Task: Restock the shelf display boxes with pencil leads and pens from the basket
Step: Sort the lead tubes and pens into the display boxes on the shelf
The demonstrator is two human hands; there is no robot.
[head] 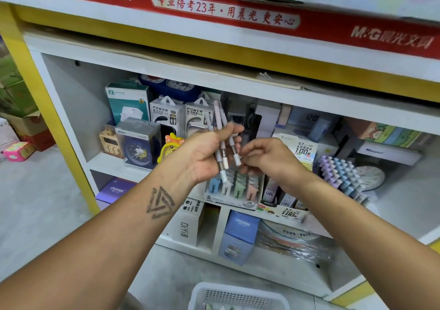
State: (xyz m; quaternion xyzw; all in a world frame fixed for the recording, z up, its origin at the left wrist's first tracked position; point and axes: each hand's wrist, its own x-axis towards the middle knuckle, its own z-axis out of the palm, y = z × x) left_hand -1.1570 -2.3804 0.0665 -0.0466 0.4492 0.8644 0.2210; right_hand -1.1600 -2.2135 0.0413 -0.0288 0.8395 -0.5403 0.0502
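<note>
My left hand [206, 153] grips three pale pens [220, 128] in front of the middle shelf, their tips pointing up and their caps down. My right hand [269, 158] hovers just right of the pens' lower ends with its fingers curled, and whether it touches a pen is unclear. Below both hands stands a display box of pastel pencil-lead cases [234, 188], marked 2B. A second lead box [285, 205], marked 0.7 and 100, sits to its right. A rack of pastel pens [340, 174] stands further right. The white basket [240, 296] is on the floor at the bottom edge.
Power bank boxes [181, 116], a blue alarm clock [139, 147] and a yellow toy [170, 146] fill the shelf's left side. Blue and white boxes [240, 233] stand on the lower shelf. Cardboard cartons [21, 124] sit on the floor at far left.
</note>
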